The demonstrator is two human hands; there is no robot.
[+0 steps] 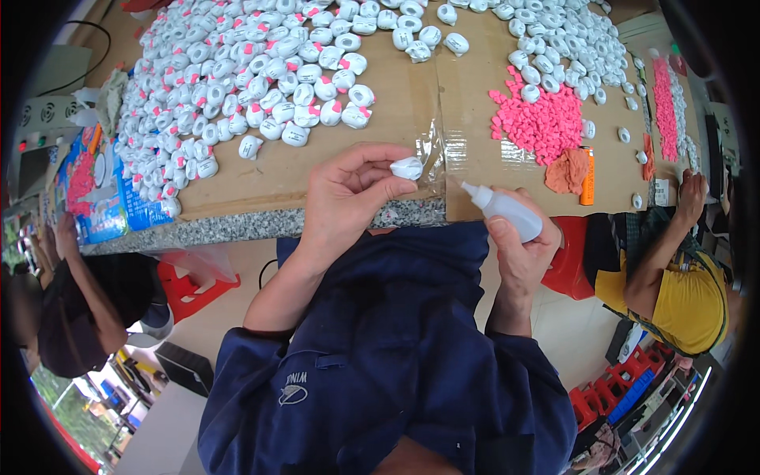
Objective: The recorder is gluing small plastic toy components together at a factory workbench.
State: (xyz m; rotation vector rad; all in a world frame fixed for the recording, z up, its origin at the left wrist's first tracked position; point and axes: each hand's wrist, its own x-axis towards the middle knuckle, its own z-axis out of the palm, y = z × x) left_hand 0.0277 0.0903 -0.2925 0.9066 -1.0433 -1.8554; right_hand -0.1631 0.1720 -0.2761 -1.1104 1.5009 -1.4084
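My left hand (352, 190) pinches a rounded white piece (407, 168) above flat cardboard (469, 95). My right hand (524, 247) grips a smooth, cloudy bottle (516, 216) with a tapered nozzle (478, 195). Chunky pink bits (538, 123) lie heaped beyond.

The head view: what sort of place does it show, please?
Probably a small-parts assembly workshop: many rounded white pieces and a heap of small pink pieces lie on cardboard, and a person in yellow is at a worktop farther right.

Downward head view (wide fisheye)
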